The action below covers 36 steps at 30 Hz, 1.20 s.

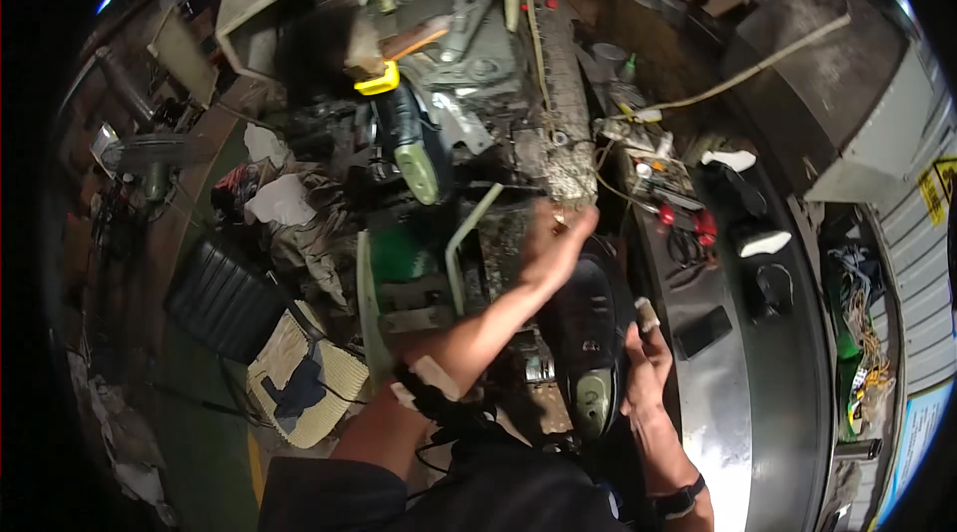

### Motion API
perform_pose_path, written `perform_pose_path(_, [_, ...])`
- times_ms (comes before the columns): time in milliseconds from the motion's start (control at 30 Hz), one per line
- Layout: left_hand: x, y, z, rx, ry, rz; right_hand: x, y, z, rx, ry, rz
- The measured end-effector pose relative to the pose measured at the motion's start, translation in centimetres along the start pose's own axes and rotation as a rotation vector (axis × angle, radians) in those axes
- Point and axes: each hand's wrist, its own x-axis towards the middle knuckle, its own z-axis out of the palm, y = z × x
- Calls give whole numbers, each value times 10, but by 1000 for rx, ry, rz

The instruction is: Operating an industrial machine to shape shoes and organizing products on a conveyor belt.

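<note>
A black shoe (578, 313) on a green shoe last (593, 402) lies in front of me, its heel end toward my body. My right hand (648, 362) grips the shoe's right side, and one fingertip wears a pale wrap. Reaching across to the toe end is my left hand (560, 238), blurred by motion; its finger shape is unclear. Farther off, a second black shoe (394, 108) on a green last sits in the machine (478, 63), under a bright yellow part (379, 80).
To the right runs a metal bench (713, 382) with a dark phone-like slab (704, 333), red-handled tools (688, 223) and black-and-white shoes (763, 243). A black chair seat (221, 298) and a cream woven pad (304, 382) stand at left, near crumpled cloths (284, 201).
</note>
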Motion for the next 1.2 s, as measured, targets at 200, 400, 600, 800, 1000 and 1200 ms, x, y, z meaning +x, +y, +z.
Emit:
perform_pose_path(200, [118, -52, -185, 313, 750, 303, 31, 47, 145, 176, -124, 148])
perform_pose_path(400, [94, -82, -250, 94, 196, 399, 54, 63, 213, 313, -44, 220])
perform_pose_path(600, [30, -116, -338, 25, -164, 68, 75, 89, 278, 415, -75, 359])
perform_pose_path(800, [66, -56, -283, -1124, 44, -512, 130, 142, 309, 234, -180, 271])
perform_pose_path(1000, [98, -72, -275, -1210, 191, -606, 159, 164, 321, 173, -91, 215])
perform_pose_path(1200, [110, -74, -273, -1230, 181, -625, 163, 156, 328, 140, -58, 263])
